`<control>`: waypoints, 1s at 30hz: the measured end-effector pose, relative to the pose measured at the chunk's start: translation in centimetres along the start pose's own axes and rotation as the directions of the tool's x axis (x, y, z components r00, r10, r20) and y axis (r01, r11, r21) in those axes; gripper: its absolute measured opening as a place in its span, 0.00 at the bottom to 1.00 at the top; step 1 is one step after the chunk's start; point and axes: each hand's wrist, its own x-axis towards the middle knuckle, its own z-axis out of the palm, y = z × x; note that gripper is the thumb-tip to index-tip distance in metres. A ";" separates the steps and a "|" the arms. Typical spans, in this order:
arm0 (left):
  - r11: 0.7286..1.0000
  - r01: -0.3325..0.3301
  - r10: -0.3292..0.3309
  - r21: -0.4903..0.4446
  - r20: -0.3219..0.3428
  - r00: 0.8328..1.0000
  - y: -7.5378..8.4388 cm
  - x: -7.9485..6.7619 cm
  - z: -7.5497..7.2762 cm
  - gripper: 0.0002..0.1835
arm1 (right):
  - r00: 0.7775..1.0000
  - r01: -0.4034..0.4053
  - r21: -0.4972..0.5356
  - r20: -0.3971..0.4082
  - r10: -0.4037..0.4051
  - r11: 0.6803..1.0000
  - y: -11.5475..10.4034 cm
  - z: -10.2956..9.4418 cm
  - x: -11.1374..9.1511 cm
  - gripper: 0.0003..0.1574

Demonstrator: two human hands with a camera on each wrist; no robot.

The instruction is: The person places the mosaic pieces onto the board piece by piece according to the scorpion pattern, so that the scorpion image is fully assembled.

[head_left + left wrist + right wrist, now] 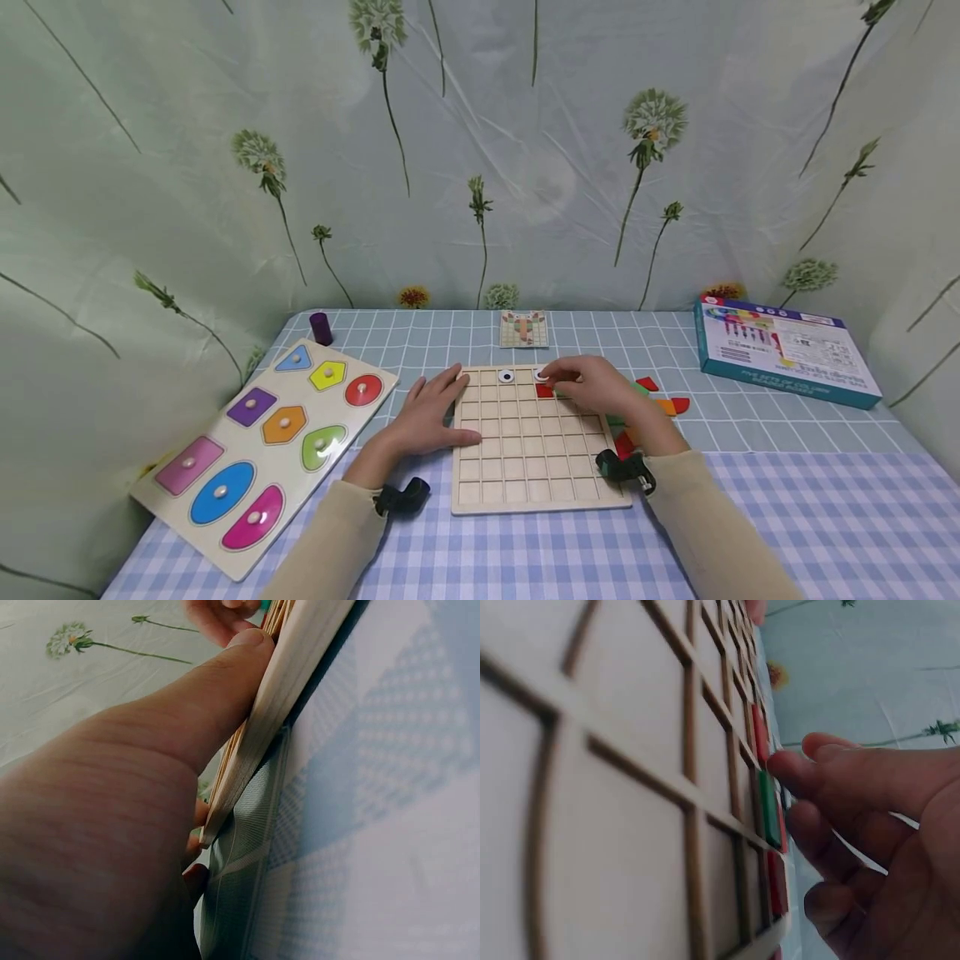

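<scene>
A pale wooden grid board (517, 450) lies flat on the table. My left hand (431, 417) rests along its left edge, fingers spread, the thumb (225, 675) lying on the rim. At the board's top row, my right hand (596, 385) pinches a round white eye piece (540, 376) with a black pupil between thumb and fingertips. Another eye piece (506, 377) sits in the same row to the left. Just below the pinched one lies a red square (544, 390), with a green piece (769, 810) beside it. A red piece (776, 883) lies farther right. The right hand partly covers the upper right cells.
Loose red, orange and green pieces (680, 405) lie right of the board. A pattern card (524, 330) is behind it. A knobbed shape puzzle (292, 462) takes up the left side, with a purple cylinder (321, 328) behind. A flat box (787, 354) lies at back right.
</scene>
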 end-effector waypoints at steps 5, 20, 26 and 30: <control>1.000 0.000 0.000 0.000 -0.005 1.000 0.1 0.0 0.0 0.55 | 0.998 -0.053 0.028 -0.025 0.054 0.998 0.1 -1.4 -0.3 0.16; 1.000 0.001 -0.001 -0.003 0.001 1.000 0.1 -0.2 -0.1 0.55 | 0.979 -0.201 -0.011 -0.031 0.201 0.979 2.6 -4.7 -2.1 0.22; 1.000 0.003 -0.003 0.000 0.000 1.000 0.3 -0.2 -0.2 0.55 | 0.979 -0.199 -0.035 0.032 0.201 0.979 4.1 -5.9 -3.0 0.22; 1.000 0.003 -0.003 -0.004 -0.001 1.000 0.4 -0.2 -0.2 0.54 | 0.977 -0.197 -0.035 0.080 0.199 0.980 4.8 -6.5 -3.7 0.23</control>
